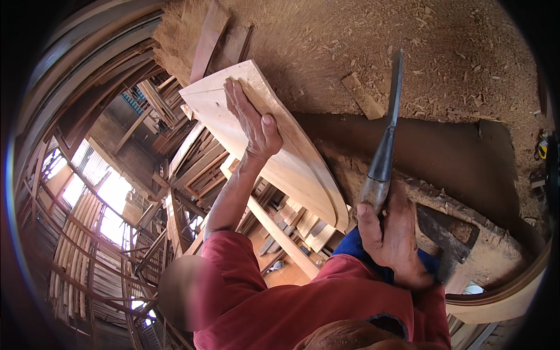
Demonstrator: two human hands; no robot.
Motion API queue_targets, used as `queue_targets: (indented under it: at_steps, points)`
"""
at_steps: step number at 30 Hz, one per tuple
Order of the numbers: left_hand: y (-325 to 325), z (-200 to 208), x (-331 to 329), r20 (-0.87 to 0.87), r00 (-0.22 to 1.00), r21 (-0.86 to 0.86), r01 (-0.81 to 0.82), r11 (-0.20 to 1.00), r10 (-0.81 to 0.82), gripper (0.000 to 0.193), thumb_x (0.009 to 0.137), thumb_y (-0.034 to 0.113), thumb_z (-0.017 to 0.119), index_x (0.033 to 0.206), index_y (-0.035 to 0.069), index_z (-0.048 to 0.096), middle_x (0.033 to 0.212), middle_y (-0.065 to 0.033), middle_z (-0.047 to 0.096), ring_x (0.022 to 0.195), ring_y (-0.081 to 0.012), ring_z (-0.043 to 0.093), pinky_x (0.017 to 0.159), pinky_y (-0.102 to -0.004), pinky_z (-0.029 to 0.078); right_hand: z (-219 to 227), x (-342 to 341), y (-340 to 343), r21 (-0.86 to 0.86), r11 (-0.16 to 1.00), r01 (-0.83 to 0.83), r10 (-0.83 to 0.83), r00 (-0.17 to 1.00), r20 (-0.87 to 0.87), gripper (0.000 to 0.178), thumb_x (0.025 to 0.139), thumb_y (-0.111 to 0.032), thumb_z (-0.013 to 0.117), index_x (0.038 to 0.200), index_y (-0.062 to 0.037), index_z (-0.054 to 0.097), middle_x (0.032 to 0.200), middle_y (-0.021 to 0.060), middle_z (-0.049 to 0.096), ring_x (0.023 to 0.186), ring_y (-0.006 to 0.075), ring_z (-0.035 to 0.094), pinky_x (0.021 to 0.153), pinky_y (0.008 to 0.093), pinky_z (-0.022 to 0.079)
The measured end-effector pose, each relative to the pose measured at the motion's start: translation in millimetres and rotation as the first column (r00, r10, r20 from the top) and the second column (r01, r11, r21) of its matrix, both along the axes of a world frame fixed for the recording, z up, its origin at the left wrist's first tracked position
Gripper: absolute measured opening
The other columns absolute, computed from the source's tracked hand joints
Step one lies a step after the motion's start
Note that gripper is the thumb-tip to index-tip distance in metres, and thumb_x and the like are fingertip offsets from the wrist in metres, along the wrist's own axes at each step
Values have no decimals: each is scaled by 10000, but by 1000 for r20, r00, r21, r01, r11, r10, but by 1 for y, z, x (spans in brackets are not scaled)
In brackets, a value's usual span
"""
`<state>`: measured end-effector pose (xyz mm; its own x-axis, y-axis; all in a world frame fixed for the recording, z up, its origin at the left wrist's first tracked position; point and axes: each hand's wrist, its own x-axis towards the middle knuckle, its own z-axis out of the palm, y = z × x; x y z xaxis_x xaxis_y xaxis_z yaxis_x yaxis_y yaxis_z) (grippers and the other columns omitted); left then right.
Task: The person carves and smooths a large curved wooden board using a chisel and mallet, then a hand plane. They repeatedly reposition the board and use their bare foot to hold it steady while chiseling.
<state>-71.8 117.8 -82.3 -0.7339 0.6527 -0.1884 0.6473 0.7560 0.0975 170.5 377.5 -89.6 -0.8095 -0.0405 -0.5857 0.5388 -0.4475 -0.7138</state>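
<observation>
My left hand (251, 125) lies flat, fingers stretched, on the face of a pale wooden board (291, 169). The board is tilted and has one long curved edge. Closed around the wooden handle of a chisel (382, 154) is my right hand (388, 233). The chisel's long, narrow metal blade points away from me, over the bench, and its tip stands apart from the board. A dark metal fitting (449, 239), perhaps part of a clamp, sits just right of my right hand.
Wood shavings cover the brown workbench (443, 52), whose near edge is rough. An offcut (363, 96) lies there, and loose boards (213, 41) rest behind the pale one. Stacked timber (201, 163) fills the left side. A curved wooden rim (501, 297) stands at lower right.
</observation>
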Motion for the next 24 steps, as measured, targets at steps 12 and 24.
queue_targets:
  at_steps: [12,24]
  points:
    - [-2,-5,1,-9,1000,20,-14,1000,15,758,1099,428,247,1581,-156,197,1674,-358,144,1550,-538,124,1248,-617,96,2,0,0,17,1000,25,-26,1000,12,412,1017,-393,601,1101,10,581,841,164,623,697,366,648,643,452,511]
    - [-14,-6,-6,-64,998,165,33,986,-23,629,1066,309,370,1542,-101,356,1610,-389,267,1497,-590,209,1229,-650,146,22,-1,-22,224,974,-23,-2,994,110,328,960,-213,665,1133,42,552,862,192,647,803,300,648,770,417,527]
